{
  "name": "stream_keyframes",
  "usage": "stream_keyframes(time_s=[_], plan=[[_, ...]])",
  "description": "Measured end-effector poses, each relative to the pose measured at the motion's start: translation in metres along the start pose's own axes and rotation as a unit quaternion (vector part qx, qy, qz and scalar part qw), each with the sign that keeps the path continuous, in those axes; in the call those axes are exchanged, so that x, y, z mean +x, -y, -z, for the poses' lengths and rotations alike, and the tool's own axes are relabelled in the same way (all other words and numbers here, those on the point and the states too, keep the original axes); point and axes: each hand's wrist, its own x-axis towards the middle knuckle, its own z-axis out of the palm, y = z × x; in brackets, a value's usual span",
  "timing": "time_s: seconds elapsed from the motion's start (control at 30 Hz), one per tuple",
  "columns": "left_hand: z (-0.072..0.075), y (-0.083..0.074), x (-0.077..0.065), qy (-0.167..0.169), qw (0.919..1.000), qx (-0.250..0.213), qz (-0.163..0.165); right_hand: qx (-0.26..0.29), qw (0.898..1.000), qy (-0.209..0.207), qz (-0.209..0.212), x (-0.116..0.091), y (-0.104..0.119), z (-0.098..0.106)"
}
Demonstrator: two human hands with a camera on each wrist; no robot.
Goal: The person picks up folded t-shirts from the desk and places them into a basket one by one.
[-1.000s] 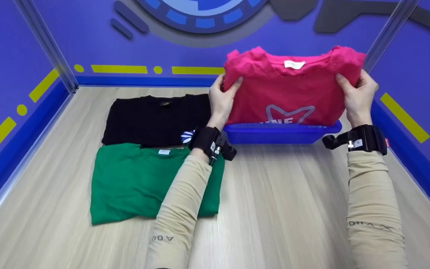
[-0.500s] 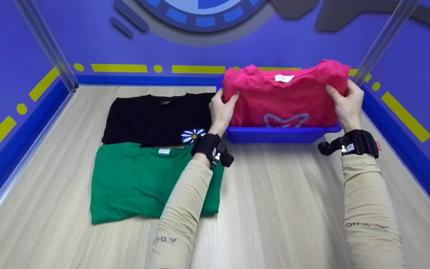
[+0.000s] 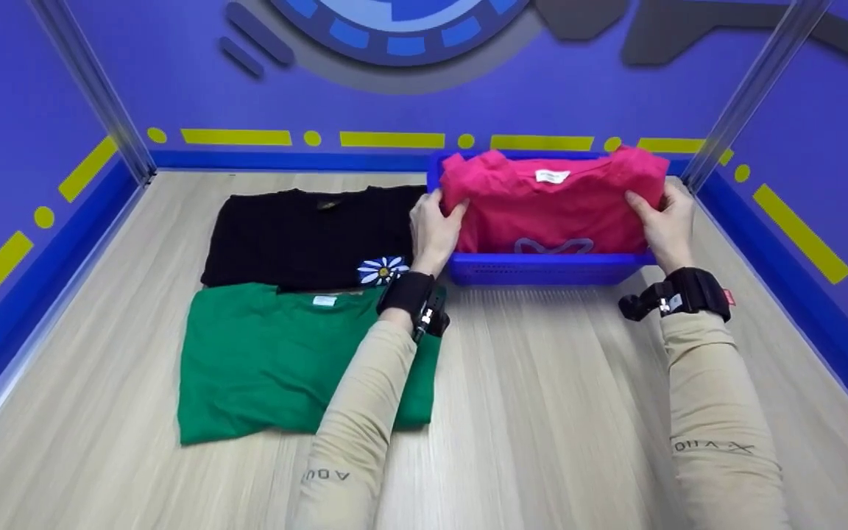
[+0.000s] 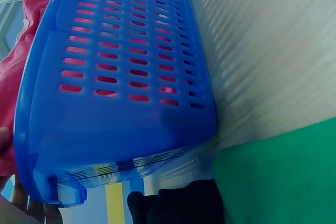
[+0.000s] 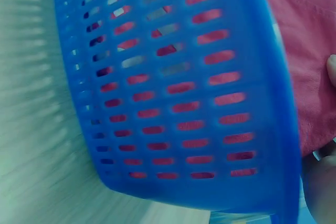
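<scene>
A person's left hand [image 3: 435, 230] and right hand [image 3: 669, 227] each pinch a side of a pink T-shirt [image 3: 560, 210], thumbs in front and fingers curled behind the soft, rumpled cloth. The shirt is folded into a rough rectangle, its ribbed-looking collar and white label uppermost, a pale star outline partly showing on the front. Its lower part sits inside a blue plastic basket [image 3: 549, 274], while the bunched shoulders stand about level with the rim. The basket is a smooth, oblong tub with a rolled lip and rows of rounded slots, through which pink fabric shows; whether the shirt touches its floor is hard to tell. Just left of it lies a black T-shirt [image 3: 306, 239], folded flat and matte, with a daisy-like print [image 3: 382, 270] near one corner. A green T-shirt [image 3: 269, 361], lightly creased, lies nearer the person, meeting the black one's edge. Beneath everything runs a pale, straight-grained wood-look tabletop [image 3: 534, 412]. Beige sleeves [image 3: 718, 412] wrinkle along both forearms.
</scene>
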Motion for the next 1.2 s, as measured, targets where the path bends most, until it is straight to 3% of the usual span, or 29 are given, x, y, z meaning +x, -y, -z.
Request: stream_keyframes(time_s=[0.13, 0.37, 0.8, 1.2], plan=[[0.000, 0.002, 0.000, 0.009, 0.9996, 0.024, 0.012, -0.004, 1.000, 0.011, -0.027, 0.004, -0.013, -0.001], [-0.001, 0.005, 0.000, 0.021, 0.9976, 0.023, 0.062, -0.076, 0.995, 0.041, -0.040, 0.014, -0.032, -0.003], [0.000, 0.007, 0.000, 0.050, 0.9967, 0.028, 0.056, -0.149, 0.985, 0.090, -0.011, 0.012, -0.034, -0.004], [0.000, 0.008, -0.002, 0.058, 0.9970, -0.007, 0.050, -0.214, 0.962, 0.164, -0.038, 0.014, -0.031, -0.003]])
